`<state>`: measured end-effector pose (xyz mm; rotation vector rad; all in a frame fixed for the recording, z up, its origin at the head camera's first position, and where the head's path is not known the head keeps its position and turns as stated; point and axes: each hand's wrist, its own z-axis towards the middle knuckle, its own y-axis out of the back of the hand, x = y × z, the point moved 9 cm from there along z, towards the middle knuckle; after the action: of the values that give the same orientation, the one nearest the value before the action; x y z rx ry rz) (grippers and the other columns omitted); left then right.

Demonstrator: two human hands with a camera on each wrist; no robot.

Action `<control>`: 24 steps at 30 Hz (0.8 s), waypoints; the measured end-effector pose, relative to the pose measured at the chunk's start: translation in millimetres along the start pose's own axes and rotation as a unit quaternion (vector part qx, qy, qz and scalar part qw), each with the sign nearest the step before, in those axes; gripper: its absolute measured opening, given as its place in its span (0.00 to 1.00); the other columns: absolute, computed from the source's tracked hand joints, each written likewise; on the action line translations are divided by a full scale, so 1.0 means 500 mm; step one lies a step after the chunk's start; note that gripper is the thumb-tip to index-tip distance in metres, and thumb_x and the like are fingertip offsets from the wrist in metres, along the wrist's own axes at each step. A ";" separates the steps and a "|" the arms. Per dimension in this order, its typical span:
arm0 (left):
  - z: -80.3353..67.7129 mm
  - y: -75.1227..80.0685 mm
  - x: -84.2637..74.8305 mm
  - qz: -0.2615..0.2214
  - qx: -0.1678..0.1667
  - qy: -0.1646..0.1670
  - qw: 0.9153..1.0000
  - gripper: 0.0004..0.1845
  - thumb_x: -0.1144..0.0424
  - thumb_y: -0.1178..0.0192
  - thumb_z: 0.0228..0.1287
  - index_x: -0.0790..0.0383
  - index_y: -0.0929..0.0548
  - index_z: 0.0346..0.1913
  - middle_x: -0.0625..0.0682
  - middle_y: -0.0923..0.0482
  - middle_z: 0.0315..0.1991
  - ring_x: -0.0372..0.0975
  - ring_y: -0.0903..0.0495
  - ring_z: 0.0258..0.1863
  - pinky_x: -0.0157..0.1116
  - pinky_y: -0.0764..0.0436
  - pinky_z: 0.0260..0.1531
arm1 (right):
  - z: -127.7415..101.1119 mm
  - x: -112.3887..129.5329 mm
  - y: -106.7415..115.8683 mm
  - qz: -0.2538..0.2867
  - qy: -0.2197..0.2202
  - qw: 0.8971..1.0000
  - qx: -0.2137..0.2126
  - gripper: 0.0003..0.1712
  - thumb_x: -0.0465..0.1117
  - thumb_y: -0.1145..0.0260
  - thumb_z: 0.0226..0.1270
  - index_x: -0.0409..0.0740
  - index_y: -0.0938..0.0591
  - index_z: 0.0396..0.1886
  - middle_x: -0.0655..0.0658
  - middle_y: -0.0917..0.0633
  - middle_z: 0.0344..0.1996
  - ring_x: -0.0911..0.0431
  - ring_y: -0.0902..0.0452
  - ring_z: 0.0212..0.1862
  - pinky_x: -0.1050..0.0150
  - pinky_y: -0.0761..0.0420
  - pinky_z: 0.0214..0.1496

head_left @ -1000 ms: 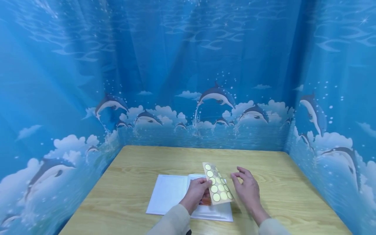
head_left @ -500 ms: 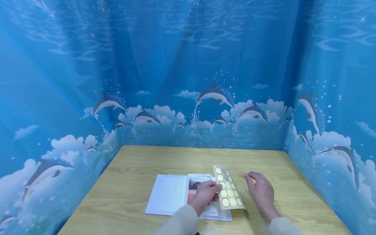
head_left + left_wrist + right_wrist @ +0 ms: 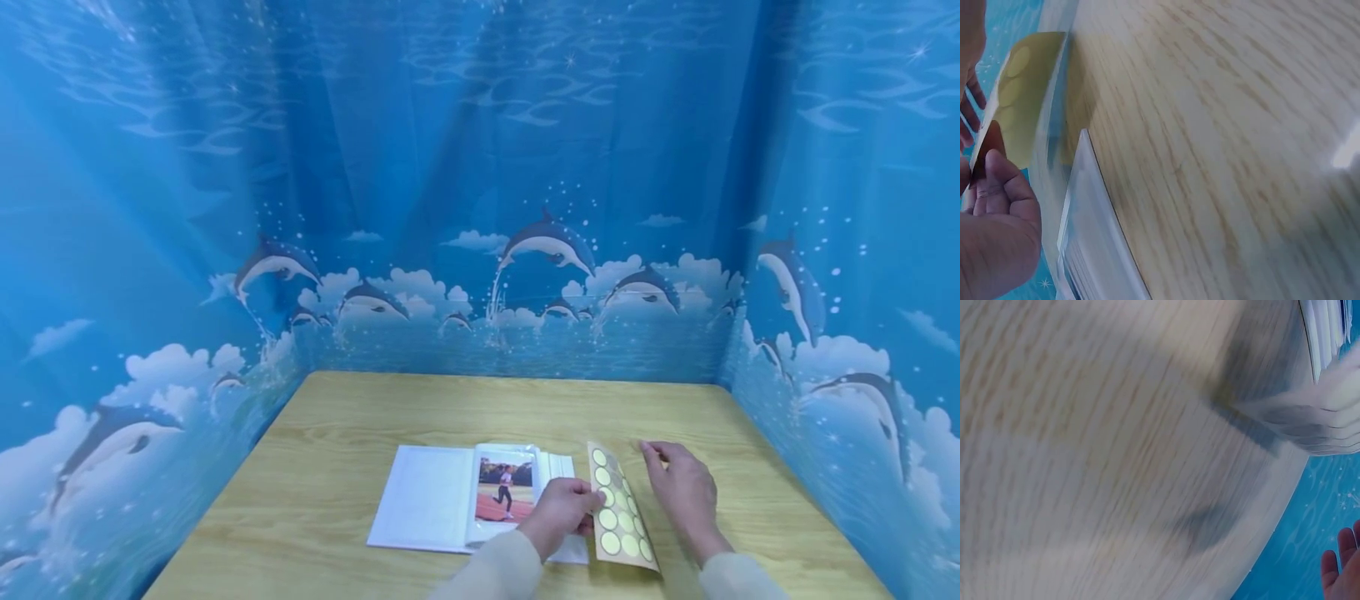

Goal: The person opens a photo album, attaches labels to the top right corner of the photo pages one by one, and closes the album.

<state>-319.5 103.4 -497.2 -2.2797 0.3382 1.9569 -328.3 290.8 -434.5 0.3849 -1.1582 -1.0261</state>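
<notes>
My left hand (image 3: 561,510) pinches the left edge of a sheet of round yellow stickers (image 3: 621,521); the sheet stands tilted, its lower right corner bent. In the left wrist view, thumb and fingers grip the sheet (image 3: 1022,94) at its edge. Just right of the sheet is my right hand (image 3: 684,492), thumb and index fingertips close together; I cannot tell whether a sticker is between them. Left of the hands, a white photo album (image 3: 423,498) lies spread on the table, with a photo of a runner (image 3: 504,490) in its sleeve. My left hand overlaps the album's right part.
The wooden table (image 3: 360,412) extends behind and to both sides of the album. Blue curtains (image 3: 465,167) printed with dolphins rise behind the table and along its left and right sides.
The left hand and sticker sheet have moved right and toward the body, uncovering the runner photo. The right hand has also moved right, away from the album.
</notes>
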 end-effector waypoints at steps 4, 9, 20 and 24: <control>-0.005 -0.011 -0.006 0.029 0.020 -0.014 0.999 0.04 0.67 0.36 0.64 0.64 0.14 0.38 0.49 0.18 0.25 0.36 0.23 0.21 0.34 0.16 0.26 | 0.000 0.001 -0.012 0.003 -0.007 1.000 0.016 0.27 0.56 0.46 0.77 0.38 0.16 0.51 0.31 0.16 0.49 0.35 0.20 0.50 0.39 0.22 0.48; -0.017 -0.004 -0.031 0.158 0.035 -0.060 0.985 0.12 0.64 0.34 0.62 0.64 0.15 0.47 0.50 0.16 0.34 0.39 0.18 0.32 0.39 0.16 0.37 | -0.001 0.006 -0.022 0.004 -0.007 1.000 0.020 0.28 0.57 0.47 0.77 0.38 0.16 0.51 0.32 0.16 0.50 0.36 0.20 0.50 0.39 0.22 0.49; -0.018 0.018 -0.059 0.306 0.021 -0.128 0.943 0.29 0.59 0.32 0.61 0.66 0.24 0.64 0.57 0.21 0.59 0.50 0.22 0.57 0.45 0.23 0.60 | -0.007 0.015 -0.041 -0.005 -0.002 1.000 0.027 0.26 0.56 0.47 0.78 0.38 0.17 0.52 0.32 0.17 0.50 0.36 0.20 0.51 0.39 0.22 0.49; -0.012 0.046 -0.062 0.300 0.009 -0.146 0.943 0.28 0.57 0.33 0.63 0.66 0.24 0.64 0.58 0.21 0.59 0.50 0.21 0.56 0.47 0.22 0.58 | -0.010 0.014 -0.051 -0.010 -0.013 0.999 0.038 0.26 0.55 0.47 0.78 0.38 0.17 0.52 0.32 0.17 0.51 0.36 0.21 0.51 0.39 0.22 0.49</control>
<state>-323.6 82.5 -464.4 -1.9740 1.1146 2.4981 -335.4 270.8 -450.7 0.4452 -1.2222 -1.0093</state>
